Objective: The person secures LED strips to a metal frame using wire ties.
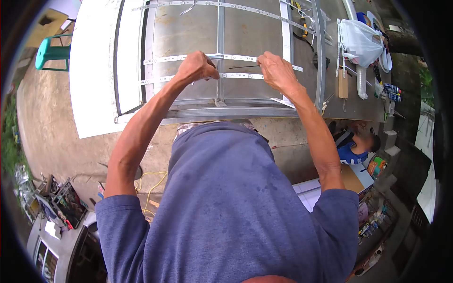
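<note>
My left hand (197,67) is closed in a pinch at the upright metal bar, between two white LED strips; what its fingers hold is hidden. Across the frame run the upper of these LED strips (240,57) and the lower LED strip (240,75). My right hand (279,73) lies over their right part, its fingers closed on a thin dark rod (244,66) that points left between the strips. Both hands are above a silver metal frame (222,112). A third LED strip (226,4) crosses near the far edge.
To the right lie a white plastic bag (361,41), spray cans (392,92) and a yellow-black tool (304,27). A green stool (53,53) stands at left. Another person (354,146) is low at the right. A yellow cord (152,186) trails on the floor.
</note>
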{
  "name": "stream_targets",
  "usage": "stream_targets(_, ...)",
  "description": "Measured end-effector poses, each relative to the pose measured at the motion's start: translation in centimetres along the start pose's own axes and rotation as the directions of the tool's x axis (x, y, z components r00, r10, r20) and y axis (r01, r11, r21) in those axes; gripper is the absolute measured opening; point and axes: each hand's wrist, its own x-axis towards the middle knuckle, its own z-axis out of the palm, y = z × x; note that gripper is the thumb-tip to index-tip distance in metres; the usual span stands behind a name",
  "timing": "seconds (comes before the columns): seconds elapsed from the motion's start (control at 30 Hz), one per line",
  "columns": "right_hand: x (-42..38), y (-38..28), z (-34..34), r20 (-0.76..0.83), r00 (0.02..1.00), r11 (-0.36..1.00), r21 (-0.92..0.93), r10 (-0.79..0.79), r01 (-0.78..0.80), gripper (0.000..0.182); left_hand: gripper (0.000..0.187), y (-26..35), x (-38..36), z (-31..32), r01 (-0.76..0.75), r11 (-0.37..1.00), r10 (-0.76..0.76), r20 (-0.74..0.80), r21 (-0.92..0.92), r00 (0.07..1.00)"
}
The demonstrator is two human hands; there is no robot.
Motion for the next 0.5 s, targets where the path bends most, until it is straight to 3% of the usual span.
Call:
stream_targets(0.07,1.2,-0.8,0.7,0.023,0.998,0.999,-0.005,-0.052,0.052,0.020,0.037,0.0,0.0,0.0,-0.013,1.000,0.013,-0.007,0.005,1.000)
stream_targets(0.17,2.7,-1.6,2.1,0.150,0.988,0.945,0.328,-0.046,-0.006,0.020,0.042,-0.3,-0.1,0.3,-0.051,0.998,0.050,-0.030,-0.037,0.998)
stream_targets(0.2,3.3,-1.9,1.9,0.256,0.966,0.916,0.393,-0.020,-0.085,0.021,0.044,-0.6,0.0,0.4,-0.065,0.996,0.063,-0.042,-0.059,0.997)
stream_targets(0.3,3.7,-2.1,2.6,0.322,0.947,0.821,0.538,0.008,-0.190,0.022,0.043,-0.8,0.1,0.6,-0.086,0.991,0.083,-0.028,-0.107,0.996)
stream_targets(0.4,4.2,-1.8,2.7,0.459,0.888,0.707,0.616,0.035,-0.347,0.023,0.041,0.4,-0.3,-0.2,0.064,0.995,-0.058,0.073,-0.081,0.996)
stream_targets(0.5,4.6,-1.9,1.1,0.496,0.867,0.763,0.578,-0.049,-0.288,0.025,0.037,0.3,-0.2,-0.1,0.087,0.990,-0.077,0.096,-0.108,0.992)
